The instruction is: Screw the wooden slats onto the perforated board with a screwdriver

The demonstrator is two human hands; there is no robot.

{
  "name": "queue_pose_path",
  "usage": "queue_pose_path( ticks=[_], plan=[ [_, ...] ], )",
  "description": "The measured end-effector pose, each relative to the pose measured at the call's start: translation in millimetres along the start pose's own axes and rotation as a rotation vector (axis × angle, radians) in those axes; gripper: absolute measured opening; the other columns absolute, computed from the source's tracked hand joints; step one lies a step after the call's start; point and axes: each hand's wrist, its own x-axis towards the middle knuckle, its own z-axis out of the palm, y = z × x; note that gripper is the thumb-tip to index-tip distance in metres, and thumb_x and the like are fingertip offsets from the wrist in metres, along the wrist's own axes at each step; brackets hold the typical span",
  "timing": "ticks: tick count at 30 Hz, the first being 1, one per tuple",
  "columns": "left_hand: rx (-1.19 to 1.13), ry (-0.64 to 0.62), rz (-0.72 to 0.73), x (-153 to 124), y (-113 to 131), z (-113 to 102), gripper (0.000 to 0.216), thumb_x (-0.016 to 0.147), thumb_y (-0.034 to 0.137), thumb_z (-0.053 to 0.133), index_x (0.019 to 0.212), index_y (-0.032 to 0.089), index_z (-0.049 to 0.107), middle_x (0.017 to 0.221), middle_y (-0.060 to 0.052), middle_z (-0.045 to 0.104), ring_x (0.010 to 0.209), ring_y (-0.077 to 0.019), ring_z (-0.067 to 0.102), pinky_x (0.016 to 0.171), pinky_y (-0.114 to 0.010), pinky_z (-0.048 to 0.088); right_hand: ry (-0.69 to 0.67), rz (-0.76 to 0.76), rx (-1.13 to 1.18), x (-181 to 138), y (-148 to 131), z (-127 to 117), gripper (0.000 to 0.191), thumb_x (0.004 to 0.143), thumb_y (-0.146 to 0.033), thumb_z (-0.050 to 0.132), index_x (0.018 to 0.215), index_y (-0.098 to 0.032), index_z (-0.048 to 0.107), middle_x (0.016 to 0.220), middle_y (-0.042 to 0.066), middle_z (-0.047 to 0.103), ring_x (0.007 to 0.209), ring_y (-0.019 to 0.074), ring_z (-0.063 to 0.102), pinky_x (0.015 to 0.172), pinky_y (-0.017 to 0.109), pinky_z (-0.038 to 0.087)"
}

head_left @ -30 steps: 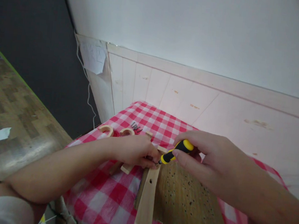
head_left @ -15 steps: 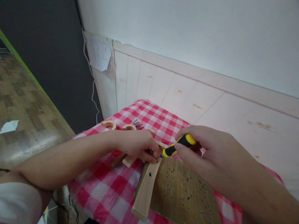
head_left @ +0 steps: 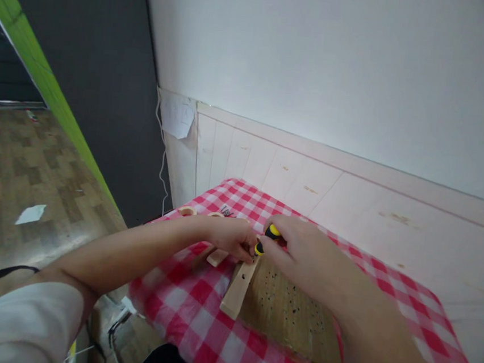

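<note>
My right hand [head_left: 298, 247] is wrapped round a screwdriver [head_left: 272, 232] with a yellow and black handle. The screwdriver slants down to the far part of a pale wooden strip [head_left: 236, 295], where its tip is hidden. Beside the tip, my left hand [head_left: 234, 239] has its fingers closed in a pinch at the strip; what is between them is hidden. A dark hole shows in the strip, nearer to me than the fingers. The strip lies along the left edge of a brown wooden board [head_left: 287, 314] dotted with small holes.
Curved wooden pieces [head_left: 187, 211] and a small pile of screws [head_left: 226, 210] lie beyond my left forearm. Another wooden piece [head_left: 216, 257] lies below it. A red-and-white checked tablecloth [head_left: 195, 314] covers the table, which stands by a white panelled wall [head_left: 303, 170].
My view has tilted up and left. My right hand has turned round the screwdriver handle, which now stands more upright and is covered more. My left hand stays at the strip.
</note>
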Motion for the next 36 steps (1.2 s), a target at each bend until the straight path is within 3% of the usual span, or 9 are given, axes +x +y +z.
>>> queue_pose_path(
  ticks=[5, 7, 10, 13, 16, 22, 27, 36],
  plan=[
    [0.056, 0.019, -0.072, 3.4, 3.4, 1.6, 0.018, 0.078, 0.012, 0.067, 0.061, 0.014, 0.063, 0.054, 0.003, 0.062, 0.050, -0.0079, 0.050, 0.053, -0.018, 0.036, 0.039, -0.062, 0.053, 5.2, -1.1, 4.3, 0.033, 0.096, -0.030, 0.039, 0.076, -0.016, 0.060, 0.082, 0.008, 0.065, 0.076, 0.0170, 0.056, 0.069, 0.030, 0.038],
    [0.053, 0.023, -0.109, 2.8, 3.1, 3.7, 0.021, 0.080, 0.015, 0.066, 0.059, 0.013, 0.063, 0.050, 0.003, 0.059, 0.047, -0.0083, 0.048, 0.051, -0.019, 0.035, 0.093, -0.076, 0.120, 6.2, 1.4, 5.9, 0.026, 0.094, -0.025, 0.043, 0.091, -0.014, 0.066, 0.095, 0.011, 0.068, 0.088, 0.0190, 0.059, 0.079, 0.032, 0.041],
    [0.020, 0.124, -0.158, -3.7, 3.8, 13.5, 0.017, 0.080, 0.015, 0.065, 0.063, 0.013, 0.063, 0.051, 0.004, 0.056, 0.049, -0.0080, 0.047, 0.051, -0.019, 0.034, 0.145, -0.059, 0.175, 5.1, 4.8, 4.9, 0.030, 0.089, -0.024, 0.050, 0.112, -0.012, 0.064, 0.101, 0.012, 0.070, 0.088, 0.0196, 0.062, 0.078, 0.032, 0.043],
    [-0.034, 0.283, -0.192, -14.5, 3.2, 30.1, 0.007, 0.081, 0.018, 0.065, 0.078, 0.012, 0.065, 0.059, 0.003, 0.058, 0.054, -0.0081, 0.049, 0.051, -0.018, 0.033, 0.133, -0.078, 0.207, 3.5, 6.7, 1.7, 0.027, 0.088, -0.021, 0.049, 0.107, -0.014, 0.068, 0.096, 0.009, 0.072, 0.081, 0.0180, 0.063, 0.072, 0.030, 0.044],
    [-0.102, 0.367, -0.188, -22.7, -1.5, 44.0, 0.015, 0.086, 0.027, 0.062, 0.084, 0.012, 0.067, 0.064, 0.002, 0.059, 0.056, -0.0081, 0.048, 0.051, -0.018, 0.033, 0.138, -0.109, 0.241, 4.4, 8.1, 2.2, 0.028, 0.086, -0.016, 0.047, 0.103, -0.016, 0.069, 0.094, 0.007, 0.072, 0.081, 0.0173, 0.064, 0.071, 0.029, 0.045],
    [-0.214, 0.408, -0.144, -23.3, -11.5, 49.9, 0.025, 0.083, 0.035, 0.067, 0.084, 0.010, 0.070, 0.067, -0.002, 0.063, 0.057, -0.0093, 0.051, 0.053, -0.019, 0.036, 0.220, -0.164, 0.260, 9.6, 12.5, 12.7, 0.026, 0.087, -0.022, 0.053, 0.102, -0.014, 0.072, 0.099, 0.012, 0.069, 0.091, 0.0200, 0.064, 0.082, 0.034, 0.049],
    [-0.205, 0.425, -0.094, -22.4, -10.7, 54.2, 0.028, 0.086, 0.037, 0.062, 0.077, 0.011, 0.067, 0.058, 0.003, 0.051, 0.051, -0.0066, 0.040, 0.049, -0.018, 0.030, 0.239, -0.217, 0.250, 10.3, 18.9, 14.1, 0.030, 0.086, -0.013, 0.051, 0.106, -0.017, 0.072, 0.107, 0.011, 0.069, 0.097, 0.0191, 0.065, 0.084, 0.033, 0.052],
    [-0.043, 0.426, -0.127, -26.6, 3.4, 58.7, 0.026, 0.087, 0.022, 0.054, 0.063, 0.013, 0.055, 0.055, 0.005, 0.042, 0.052, -0.0061, 0.034, 0.050, -0.020, 0.023, 0.209, -0.134, 0.296, 8.9, 10.6, 10.0, 0.024, 0.088, -0.021, 0.053, 0.100, -0.017, 0.074, 0.101, 0.010, 0.073, 0.091, 0.0208, 0.067, 0.083, 0.036, 0.050]
  ],
)
